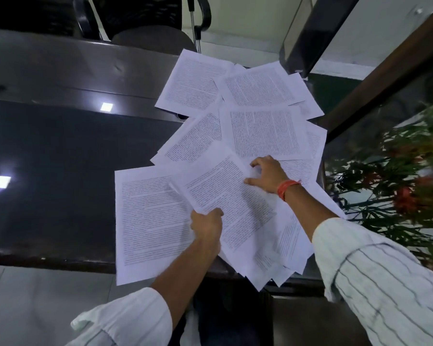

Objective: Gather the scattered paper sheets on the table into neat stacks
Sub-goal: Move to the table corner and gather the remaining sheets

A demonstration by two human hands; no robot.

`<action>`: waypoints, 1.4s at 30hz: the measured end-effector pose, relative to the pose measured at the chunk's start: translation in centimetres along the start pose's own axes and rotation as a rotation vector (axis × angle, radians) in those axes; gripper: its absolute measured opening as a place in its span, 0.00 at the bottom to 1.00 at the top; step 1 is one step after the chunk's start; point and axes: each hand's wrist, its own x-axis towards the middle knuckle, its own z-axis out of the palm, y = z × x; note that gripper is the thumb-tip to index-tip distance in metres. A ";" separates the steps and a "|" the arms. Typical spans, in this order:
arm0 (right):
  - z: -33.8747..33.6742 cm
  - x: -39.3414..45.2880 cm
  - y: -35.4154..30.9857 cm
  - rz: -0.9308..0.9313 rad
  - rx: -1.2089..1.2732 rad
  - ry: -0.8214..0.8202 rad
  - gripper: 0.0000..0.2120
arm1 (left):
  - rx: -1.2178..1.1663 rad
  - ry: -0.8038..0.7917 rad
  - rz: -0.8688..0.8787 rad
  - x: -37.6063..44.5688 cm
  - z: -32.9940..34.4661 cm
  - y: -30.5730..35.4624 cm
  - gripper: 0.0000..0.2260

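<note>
While printed sheets (pixel 238 136) lie fanned and overlapping across the dark table (pixel 60 146) from upper centre to lower centre of the frame, the left hand (pixel 206 224) pinches the lower left edge of one sheet (pixel 225 196) at centre. The right hand (pixel 268 173) rests curled on that sheet's upper right corner, thumb spread. The dense print is too small to read.

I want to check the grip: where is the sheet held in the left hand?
In the head view, the held sheet lies centre, over the scattered sheets, between the left hand and right hand.
</note>
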 end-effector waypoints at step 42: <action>18.2 -8.1 -19.1 0.373 0.154 0.117 0.45 | 0.502 -0.075 0.164 8.6 -18.5 7.9 0.22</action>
